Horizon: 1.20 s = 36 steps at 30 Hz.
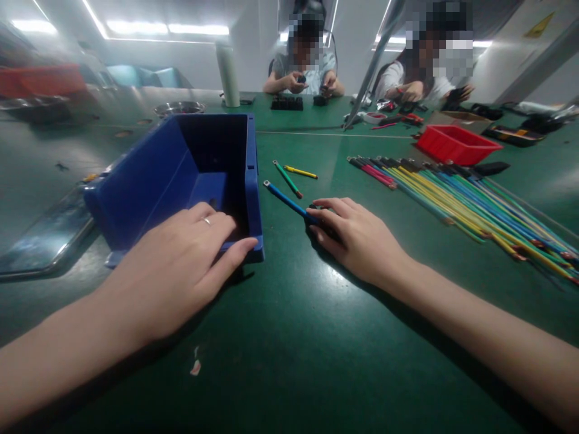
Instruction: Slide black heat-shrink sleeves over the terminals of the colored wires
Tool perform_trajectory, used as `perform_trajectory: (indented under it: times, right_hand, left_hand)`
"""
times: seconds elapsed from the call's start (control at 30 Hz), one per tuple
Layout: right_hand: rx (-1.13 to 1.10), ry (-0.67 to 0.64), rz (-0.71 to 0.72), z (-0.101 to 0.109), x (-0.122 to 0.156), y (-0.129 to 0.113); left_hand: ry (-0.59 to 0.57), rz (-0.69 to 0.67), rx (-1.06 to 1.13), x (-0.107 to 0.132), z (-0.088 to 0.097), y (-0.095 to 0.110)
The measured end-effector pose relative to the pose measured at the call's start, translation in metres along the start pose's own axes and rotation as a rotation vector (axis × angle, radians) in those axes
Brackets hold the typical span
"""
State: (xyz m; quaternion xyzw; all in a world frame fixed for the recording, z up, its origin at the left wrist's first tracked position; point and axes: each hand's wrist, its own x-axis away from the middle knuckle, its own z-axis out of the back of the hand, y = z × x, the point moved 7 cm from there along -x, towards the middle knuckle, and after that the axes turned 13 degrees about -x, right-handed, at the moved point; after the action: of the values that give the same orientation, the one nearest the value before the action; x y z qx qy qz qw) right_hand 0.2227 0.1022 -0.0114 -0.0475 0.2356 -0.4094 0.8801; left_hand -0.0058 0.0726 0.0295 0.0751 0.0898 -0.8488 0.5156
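My left hand (pixel 181 265) rests on the near edge of a blue plastic bin (pixel 181 163), fingers over the rim and thumb along its front wall. My right hand (pixel 357 238) lies on the green table with fingers curled around the near end of a blue cable (pixel 284 199), whose metal tip points away to the left. A green cable (pixel 287 179) and a yellow cable (pixel 301 172) lie loose just beyond it.
A long bundle of coloured cables (pixel 456 196) spreads across the right. A red tray (pixel 456 144) sits behind it. A phone (pixel 45 235) lies at the left, beside the bin. Two people work at the far end of the table; a white cylinder (pixel 228 75) stands there.
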Motion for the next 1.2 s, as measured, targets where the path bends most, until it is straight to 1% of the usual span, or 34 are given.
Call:
perform_trajectory:
  times: [0.3, 0.43, 0.53, 0.6, 0.73, 0.9, 0.97, 1.1, 1.2]
  right_hand:
    - [0.034, 0.074, -0.043, 0.005, 0.005, 0.005]
    - [0.035, 0.109, -0.027, 0.006, 0.006, 0.004]
    - [-0.001, 0.076, -0.019, 0.004, 0.006, 0.003]
    - [0.005, 0.045, -0.051, 0.003, 0.006, 0.004]
    - [0.051, 0.021, -0.114, 0.006, 0.006, 0.007]
    - [0.094, 0.044, -0.146, 0.009, 0.006, 0.009]
    - [0.091, 0.053, -0.126, 0.008, 0.006, 0.009]
    - [0.024, 0.066, -0.037, 0.006, 0.006, 0.007]
    - [0.004, 0.052, -0.028, 0.005, 0.006, 0.008]
  left_hand:
    - [-0.084, 0.050, 0.006, -0.002, -0.004, -0.003]
    - [-0.044, 0.071, 0.111, 0.000, -0.001, -0.006]
    - [-0.035, 0.076, 0.278, 0.002, 0.002, -0.009]
    - [-0.026, 0.073, 0.359, 0.002, 0.004, -0.011]
    - [0.006, 0.091, 0.380, 0.001, 0.007, -0.018]
    - [0.030, 0.110, 0.418, 0.000, 0.008, -0.021]
    - [0.024, 0.138, 0.434, 0.001, 0.006, -0.023]
    - [0.010, 0.211, 0.454, 0.002, 0.001, -0.029]
    - [0.046, 0.233, 0.463, 0.001, 0.003, -0.030]
